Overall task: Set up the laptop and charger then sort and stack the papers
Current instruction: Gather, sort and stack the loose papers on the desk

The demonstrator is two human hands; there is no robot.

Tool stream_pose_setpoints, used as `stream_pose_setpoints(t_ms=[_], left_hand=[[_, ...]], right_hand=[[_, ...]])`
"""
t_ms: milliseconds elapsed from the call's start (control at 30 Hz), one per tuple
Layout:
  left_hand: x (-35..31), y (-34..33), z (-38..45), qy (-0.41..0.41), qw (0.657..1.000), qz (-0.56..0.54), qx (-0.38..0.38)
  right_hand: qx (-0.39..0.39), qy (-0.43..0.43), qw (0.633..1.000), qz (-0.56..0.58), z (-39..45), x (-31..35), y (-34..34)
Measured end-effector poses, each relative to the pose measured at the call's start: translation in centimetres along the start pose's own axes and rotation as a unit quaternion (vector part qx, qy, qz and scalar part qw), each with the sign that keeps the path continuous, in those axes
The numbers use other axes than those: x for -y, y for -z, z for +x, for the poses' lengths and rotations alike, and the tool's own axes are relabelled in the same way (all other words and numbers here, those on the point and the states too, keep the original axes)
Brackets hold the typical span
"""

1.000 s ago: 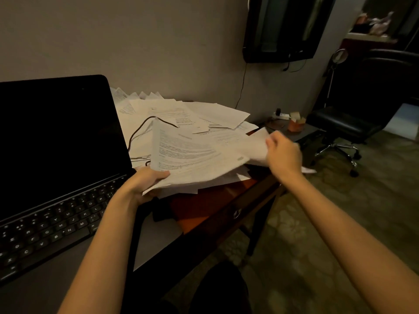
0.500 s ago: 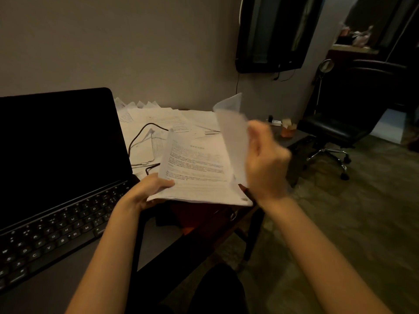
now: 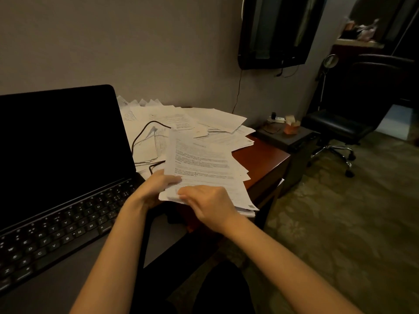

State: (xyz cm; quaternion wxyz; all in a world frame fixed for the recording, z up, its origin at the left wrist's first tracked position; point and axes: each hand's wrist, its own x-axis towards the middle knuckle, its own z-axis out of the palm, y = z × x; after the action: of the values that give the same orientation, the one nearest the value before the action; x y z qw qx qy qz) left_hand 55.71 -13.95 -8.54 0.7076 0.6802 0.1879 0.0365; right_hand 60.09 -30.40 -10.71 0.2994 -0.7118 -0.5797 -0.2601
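Observation:
A stack of printed papers (image 3: 204,164) is held above the desk's front edge. My left hand (image 3: 156,184) grips its near left corner, thumb on top. My right hand (image 3: 208,205) holds the stack's near edge, fingers curled at the paper. More loose sheets (image 3: 204,121) lie spread across the back of the red-brown desk (image 3: 260,157). The open laptop (image 3: 59,159), screen dark, stands at the left. A dark charger cable (image 3: 145,132) loops over the loose sheets beside the laptop.
A wall-mounted dark TV (image 3: 278,30) hangs above the desk's right end. A low side table (image 3: 285,137) holds a small orange box (image 3: 292,126) and a power strip. A black office chair (image 3: 353,114) stands on the patterned carpet to the right.
My right hand, which lifted a single sheet a moment ago, has come down onto the near edge of the stack. The sheet now lies with the stack. My left hand kept its hold.

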Motion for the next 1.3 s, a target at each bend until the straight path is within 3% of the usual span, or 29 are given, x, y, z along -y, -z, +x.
stream_pose_setpoints(t_ms=[67,133,200,233,333,433,500,667,800,1000,1167,1300], left_hand=[[0.0,-0.1,0.0,-0.020,0.999,0.000,-0.028],[-0.3,-0.3,-0.1,-0.070,0.993,-0.057,-0.074],[-0.6,-0.4,0.2,-0.145,0.974,-0.109,-0.136],[-0.5,-0.5,0.3,-0.184,0.961,-0.106,-0.174],[0.1,-1.1,0.7,-0.243,0.932,-0.045,-0.267],[1.0,-1.3,1.1,-0.239,0.907,0.073,-0.339],[1.4,-1.0,1.5,-0.244,0.882,0.155,-0.371],[1.9,-0.1,2.3,-0.282,0.833,0.248,-0.407],[1.8,-0.5,2.4,-0.248,0.852,0.180,-0.425],[1.6,-0.3,2.6,-0.233,0.868,0.117,-0.423],[0.6,-0.6,2.4,-0.222,0.881,0.041,-0.416],[0.3,-0.1,2.3,-0.185,0.891,-0.028,-0.414]], right_hand=[[0.004,-0.088,0.995,0.049,0.4,-0.4,1.4],[-0.058,-0.214,0.971,0.085,1.2,-2.2,3.1],[-0.132,-0.295,0.945,0.040,2.3,-5.2,4.2],[-0.133,-0.321,0.938,0.006,2.7,-6.7,4.4],[0.013,-0.370,0.927,-0.066,3.3,-10.4,3.6],[0.196,-0.342,0.912,-0.114,3.8,-12.6,2.1],[0.267,-0.313,0.899,-0.148,4.5,-13.9,0.9],[0.311,-0.249,0.898,-0.187,7.0,-16.9,-0.9],[0.359,-0.221,0.889,-0.180,7.5,-18.8,-1.6],[0.343,-0.135,0.895,-0.250,6.9,-19.7,-1.9],[0.300,-0.177,0.887,-0.303,6.5,-19.9,-1.6],[0.222,-0.227,0.908,-0.274,7.2,-19.1,-0.1]])
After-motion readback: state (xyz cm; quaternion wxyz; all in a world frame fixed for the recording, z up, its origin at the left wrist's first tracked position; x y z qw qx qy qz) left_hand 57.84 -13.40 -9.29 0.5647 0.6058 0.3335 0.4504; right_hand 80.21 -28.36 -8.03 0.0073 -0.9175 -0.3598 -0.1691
